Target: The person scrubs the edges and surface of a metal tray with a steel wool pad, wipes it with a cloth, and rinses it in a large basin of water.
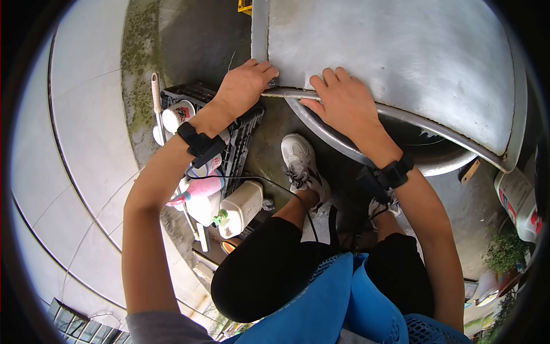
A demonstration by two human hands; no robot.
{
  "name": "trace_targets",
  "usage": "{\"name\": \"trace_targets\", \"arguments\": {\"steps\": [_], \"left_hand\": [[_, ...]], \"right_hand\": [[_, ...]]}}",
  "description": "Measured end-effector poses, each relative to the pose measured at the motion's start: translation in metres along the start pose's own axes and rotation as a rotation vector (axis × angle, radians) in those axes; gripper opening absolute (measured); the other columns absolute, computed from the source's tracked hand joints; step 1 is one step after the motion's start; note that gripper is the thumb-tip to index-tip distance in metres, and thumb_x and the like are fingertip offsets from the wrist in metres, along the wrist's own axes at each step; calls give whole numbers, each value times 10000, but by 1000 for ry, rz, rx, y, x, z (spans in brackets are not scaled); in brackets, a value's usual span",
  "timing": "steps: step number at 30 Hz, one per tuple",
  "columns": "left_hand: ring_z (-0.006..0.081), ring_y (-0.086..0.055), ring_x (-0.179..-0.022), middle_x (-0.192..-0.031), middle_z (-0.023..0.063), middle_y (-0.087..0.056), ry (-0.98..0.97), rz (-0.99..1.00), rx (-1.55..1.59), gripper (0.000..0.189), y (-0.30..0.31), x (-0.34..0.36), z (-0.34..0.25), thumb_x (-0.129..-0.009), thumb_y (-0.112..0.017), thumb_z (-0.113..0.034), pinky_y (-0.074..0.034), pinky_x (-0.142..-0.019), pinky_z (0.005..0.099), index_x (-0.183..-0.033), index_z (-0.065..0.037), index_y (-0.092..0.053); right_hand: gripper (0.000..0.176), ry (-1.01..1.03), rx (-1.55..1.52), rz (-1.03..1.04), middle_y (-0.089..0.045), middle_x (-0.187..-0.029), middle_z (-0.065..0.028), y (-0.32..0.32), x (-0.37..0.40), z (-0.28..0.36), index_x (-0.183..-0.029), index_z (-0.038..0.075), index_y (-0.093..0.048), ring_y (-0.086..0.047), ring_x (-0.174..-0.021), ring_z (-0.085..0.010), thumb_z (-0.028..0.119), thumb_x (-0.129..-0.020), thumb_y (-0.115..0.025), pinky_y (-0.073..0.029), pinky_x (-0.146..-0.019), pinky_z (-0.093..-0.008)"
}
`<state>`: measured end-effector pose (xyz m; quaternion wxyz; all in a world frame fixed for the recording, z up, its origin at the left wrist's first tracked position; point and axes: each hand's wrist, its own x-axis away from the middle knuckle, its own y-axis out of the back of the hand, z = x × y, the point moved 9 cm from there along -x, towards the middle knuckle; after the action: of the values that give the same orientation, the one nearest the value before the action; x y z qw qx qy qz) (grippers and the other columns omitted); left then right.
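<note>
A large silver metal tray (389,46) with a raised rim and brownish seams fills the upper right. At its near left corner, my left hand (247,85) is closed around a grey scrubber that looks like steel wool (272,82), pressed against the metal. My right hand (346,106) grips the tray's near rim, fingers on the upper face and thumb at the edge. Under the tray is a round metal basin (332,136), partly covered, with a dark inside. Both wrists wear black strapped devices.
Left of my legs, a black plastic crate (243,137) stands near a white cup (179,116), a pink bottle (203,186) and a whitish jug (242,209). A white container (514,200) and a potted plant (505,252) are at right. A pale wall (86,114) runs along the left.
</note>
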<state>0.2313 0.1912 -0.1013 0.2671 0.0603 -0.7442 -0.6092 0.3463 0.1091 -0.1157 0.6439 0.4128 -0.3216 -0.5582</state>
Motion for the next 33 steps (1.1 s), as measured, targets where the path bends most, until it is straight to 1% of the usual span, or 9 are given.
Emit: {"name": "trace_targets", "arguments": {"steps": [7,9,15,17,23,25,27,29,33], "left_hand": [[216,-663,-871,-1045,68,-676,399,-370,334,330,47,25,22,-875,-717,-140,-515,-819,291,-1187,-99,-619],[149,-653,-845,-1001,68,-685,650,-562,851,311,38,49,30,-876,-726,-122,-512,-787,276,-1155,-43,-613],[89,-564,-992,-1141,36,-609,545,-724,1621,349,15,34,-33,-993,-593,-140,-483,-853,245,-1317,-38,-515],[141,-539,-1145,-1314,86,-538,511,-674,1798,453,4,22,-46,-1066,-432,-274,-483,-951,302,-1450,-35,-415],[134,-589,-1043,-1218,74,-594,436,-579,1588,537,-9,23,-52,-1044,-490,-251,-486,-929,314,-1534,-101,-330],[152,-618,-1027,-1382,120,-535,457,-703,1617,462,-14,36,-37,-1003,-552,-150,-498,-900,283,-1445,-55,-457],[94,-602,-929,-1104,21,-647,685,-876,1432,320,-26,67,-8,-1020,-544,-216,-489,-795,247,-1297,-65,-600],[90,-601,-904,-1106,2,-653,906,-1017,1556,217,-45,95,11,-1013,-555,-220,-475,-760,235,-1119,-63,-661],[77,-589,-832,-1015,3,-646,1057,-1004,1583,209,-91,108,24,-989,-592,-206,-482,-711,229,-1133,-57,-617]], "right_hand": [[381,19,-42,-25,-592,-974,-56,5,0,-1,-1036,85,-614,-561,-963,-230,436,-888,-633,-504,-756,-352],[405,37,-113,-62,-597,-998,-64,14,-2,0,-1102,80,-605,-569,-969,-244,422,-887,-641,-505,-766,-364],[577,-91,-642,-43,-597,-1215,-132,27,-12,12,-1406,39,-433,-624,-1014,-308,347,-952,-614,-514,-860,-409],[532,-281,-1175,-29,-596,-1209,-146,11,-13,5,-1404,20,-428,-634,-1025,-243,338,-1000,-563,-515,-884,-374],[468,-616,-1397,123,-634,-1138,-56,6,-27,-17,-1356,36,-498,-621,-970,-109,333,-1003,-578,-542,-834,-295],[448,-627,-1294,206,-634,-1136,-54,4,-34,-10,-1340,38,-513,-621,-961,-108,322,-1001,-584,-541,-811,-287],[444,-579,-1259,236,-637,-1135,-56,-8,-47,-8,-1322,35,-527,-628,-937,-109,304,-981,-620,-534,-786,-278],[397,-442,-1045,236,-654,-1073,-72,-18,-67,-7,-1233,23,-571,-632,-868,-130,267,-938,-675,-520,-767,-278],[345,-366,-746,203,-657,-992,-102,-32,-92,10,-1139,31,-599,-614,-781,-171,227,-881,-718,-504,-741,-302]]}}
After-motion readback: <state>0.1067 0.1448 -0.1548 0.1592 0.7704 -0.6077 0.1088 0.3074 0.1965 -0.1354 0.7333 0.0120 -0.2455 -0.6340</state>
